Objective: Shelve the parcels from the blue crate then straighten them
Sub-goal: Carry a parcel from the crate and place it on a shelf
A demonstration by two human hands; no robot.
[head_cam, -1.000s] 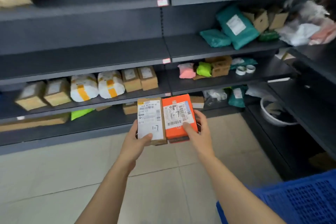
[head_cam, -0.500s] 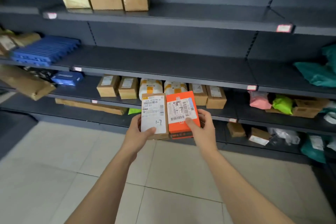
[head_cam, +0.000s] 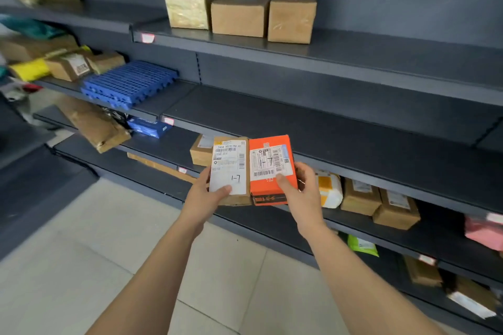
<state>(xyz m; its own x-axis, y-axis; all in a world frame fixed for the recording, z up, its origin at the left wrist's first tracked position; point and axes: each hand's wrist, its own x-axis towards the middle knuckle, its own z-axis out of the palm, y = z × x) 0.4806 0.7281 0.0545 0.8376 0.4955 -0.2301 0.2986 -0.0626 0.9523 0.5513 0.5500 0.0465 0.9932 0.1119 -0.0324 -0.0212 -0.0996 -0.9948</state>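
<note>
My left hand [head_cam: 202,196] grips a brown cardboard parcel [head_cam: 231,171] with a white label marked 1-7, thumb pressed on the label. Beside it, touching, my right hand [head_cam: 299,194] grips an orange parcel [head_cam: 270,168] whose label also reads 1-7. Both parcels are held upright in front of the dark grey shelving, level with the bare middle shelf [head_cam: 340,128]. The blue crate is out of view.
Three brown boxes [head_cam: 241,15] stand on the upper shelf. Blue plastic grids [head_cam: 130,84] lie at the left. A row of parcels [head_cam: 378,202] fills the lower shelf behind my hands. A long brown package [head_cam: 92,124] juts out at the left. Pale floor tiles [head_cam: 95,247] lie below.
The view has swung left and upward along the shelving. Both hands keep the two parcels side by side, now raised in front of the middle shelf.
</note>
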